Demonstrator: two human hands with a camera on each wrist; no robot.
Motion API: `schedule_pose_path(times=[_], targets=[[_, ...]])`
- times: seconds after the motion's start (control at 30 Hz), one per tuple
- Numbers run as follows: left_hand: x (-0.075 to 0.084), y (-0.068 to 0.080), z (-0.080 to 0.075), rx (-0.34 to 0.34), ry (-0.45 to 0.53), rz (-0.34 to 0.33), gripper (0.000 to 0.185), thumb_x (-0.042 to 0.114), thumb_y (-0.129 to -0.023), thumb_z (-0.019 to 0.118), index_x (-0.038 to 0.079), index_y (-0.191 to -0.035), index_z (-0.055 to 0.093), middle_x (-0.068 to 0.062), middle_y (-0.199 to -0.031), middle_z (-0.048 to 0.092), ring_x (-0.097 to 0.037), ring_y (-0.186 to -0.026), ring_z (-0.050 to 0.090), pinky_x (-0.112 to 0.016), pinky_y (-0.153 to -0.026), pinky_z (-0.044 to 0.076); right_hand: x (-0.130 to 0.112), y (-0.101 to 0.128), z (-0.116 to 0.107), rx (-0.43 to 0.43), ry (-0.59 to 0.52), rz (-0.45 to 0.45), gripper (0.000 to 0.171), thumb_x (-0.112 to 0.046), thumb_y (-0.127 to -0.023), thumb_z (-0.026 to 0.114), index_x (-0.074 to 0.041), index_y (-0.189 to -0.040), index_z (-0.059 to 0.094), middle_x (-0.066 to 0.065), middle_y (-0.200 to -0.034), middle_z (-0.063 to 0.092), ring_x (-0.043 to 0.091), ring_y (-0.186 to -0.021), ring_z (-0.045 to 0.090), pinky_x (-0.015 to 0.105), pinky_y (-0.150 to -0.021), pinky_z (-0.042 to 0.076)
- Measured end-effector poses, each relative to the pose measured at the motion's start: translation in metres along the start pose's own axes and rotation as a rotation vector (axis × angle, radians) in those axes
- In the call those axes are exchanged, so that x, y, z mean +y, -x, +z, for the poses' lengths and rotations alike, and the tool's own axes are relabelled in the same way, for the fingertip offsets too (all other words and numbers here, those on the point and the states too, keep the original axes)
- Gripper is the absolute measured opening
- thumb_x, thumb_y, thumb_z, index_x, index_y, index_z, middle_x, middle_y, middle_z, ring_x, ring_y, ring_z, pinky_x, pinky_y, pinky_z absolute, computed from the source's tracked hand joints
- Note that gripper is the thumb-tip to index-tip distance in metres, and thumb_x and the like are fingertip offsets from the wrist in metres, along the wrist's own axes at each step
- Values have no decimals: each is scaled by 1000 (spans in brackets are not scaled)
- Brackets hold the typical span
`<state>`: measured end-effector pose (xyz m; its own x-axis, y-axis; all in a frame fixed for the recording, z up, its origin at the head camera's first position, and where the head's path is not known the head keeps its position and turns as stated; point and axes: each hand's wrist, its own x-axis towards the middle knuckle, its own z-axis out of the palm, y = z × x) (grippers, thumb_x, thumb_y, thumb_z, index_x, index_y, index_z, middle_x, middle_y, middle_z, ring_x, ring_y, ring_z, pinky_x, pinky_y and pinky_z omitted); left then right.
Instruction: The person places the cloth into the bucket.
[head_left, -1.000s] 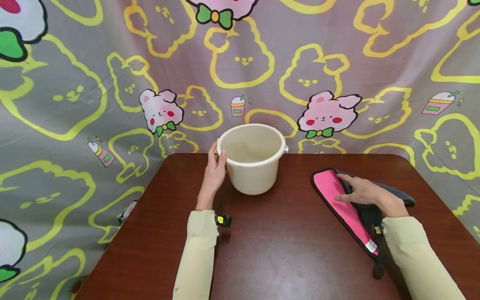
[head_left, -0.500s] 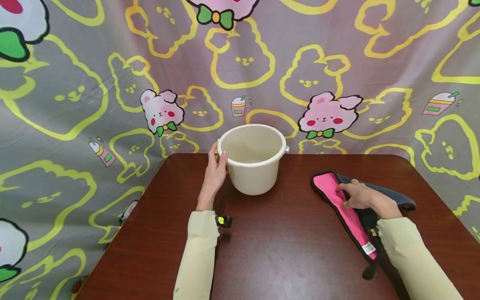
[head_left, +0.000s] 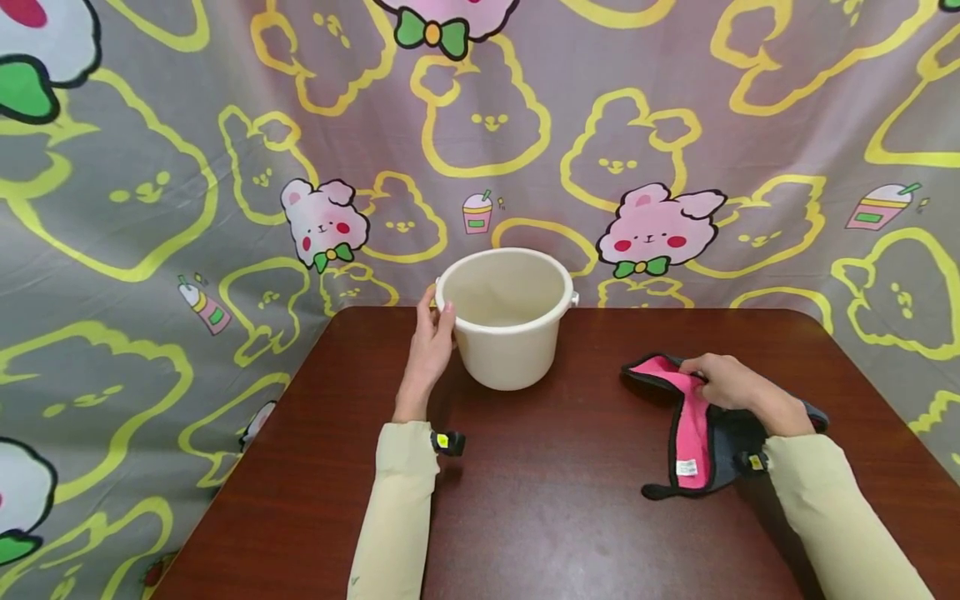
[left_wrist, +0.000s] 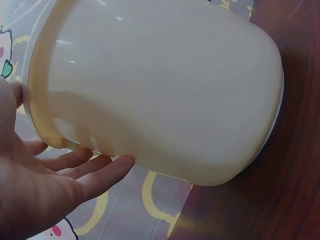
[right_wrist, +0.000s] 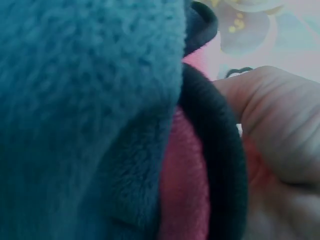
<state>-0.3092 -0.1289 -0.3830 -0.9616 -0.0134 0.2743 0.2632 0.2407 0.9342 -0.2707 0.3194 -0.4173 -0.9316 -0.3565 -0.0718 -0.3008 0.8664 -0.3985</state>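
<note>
Gripping pink cloth (head_left: 693, 421) with right hand (head_left: 726, 383), left hand (head_left: 429, 346) touching bucket (head_left: 506, 321)

A bucket (head_left: 508, 317) stands upright at the far middle of the surface (head_left: 540, 500), just before a hanging backdrop cloth (head_left: 150, 167) that rises behind the far edge. The left hand (head_left: 429, 346) rests against the bucket's left side, thumb at the rim. Well apart to the right, nearer the onlooker, a folded cloth (head_left: 693, 429) lies on the surface with the right hand (head_left: 731, 383) gripping its far end.
</note>
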Motion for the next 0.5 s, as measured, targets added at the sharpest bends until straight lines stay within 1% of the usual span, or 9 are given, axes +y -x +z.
schedule_pose_path(times=[0.07, 0.17, 0.23, 0.33, 0.5], targets=[[0, 0, -1, 1, 7, -5, 60, 53, -93, 42, 31, -145, 21, -6, -137, 46, -20, -114, 53, -42, -81, 51, -3, 2, -4, 48, -30, -4, 26, 7, -78, 59, -8, -98, 66, 9, -81, 53, 16, -54, 48, 26, -44, 39], [0, 1, -3, -5, 13, -9, 60, 53, -93, 42, 32, -145, 20, -6, -137, 46, -20, -115, 53, -48, -84, 49, -9, 6, -11, 115, -67, -4, 25, 7, -79, 59, -6, -100, 64, 12, -82, 52, 15, -44, 46, 26, -39, 40], [-1, 1, -3, -3, 24, -16, 60, 53, -93, 42, 33, -145, 20, -6, -137, 45, -21, -115, 53, -52, -85, 47, -14, 7, -16, 167, -67, -7, 25, 6, -80, 60, -6, -101, 64, 13, -83, 51, 14, -44, 46, 26, -39, 42], [-1, 2, -4, -8, 30, -17, 60, 53, -93, 42, 33, -145, 20, -7, -139, 44, -22, -116, 52, -54, -87, 46, -21, 10, -21, 228, -83, 1, 26, 3, -82, 61, -5, -107, 62, 13, -85, 47, 14, -45, 47, 27, -41, 43], [1, 1, -2, -29, 41, -32, 61, 54, -92, 42, 33, -145, 19, -4, -141, 42, -21, -119, 50, -53, -90, 45, -30, 13, -29, 331, -104, -2, 29, 2, -83, 61, -4, -111, 60, 12, -84, 45, 13, -44, 50, 26, -43, 44]])
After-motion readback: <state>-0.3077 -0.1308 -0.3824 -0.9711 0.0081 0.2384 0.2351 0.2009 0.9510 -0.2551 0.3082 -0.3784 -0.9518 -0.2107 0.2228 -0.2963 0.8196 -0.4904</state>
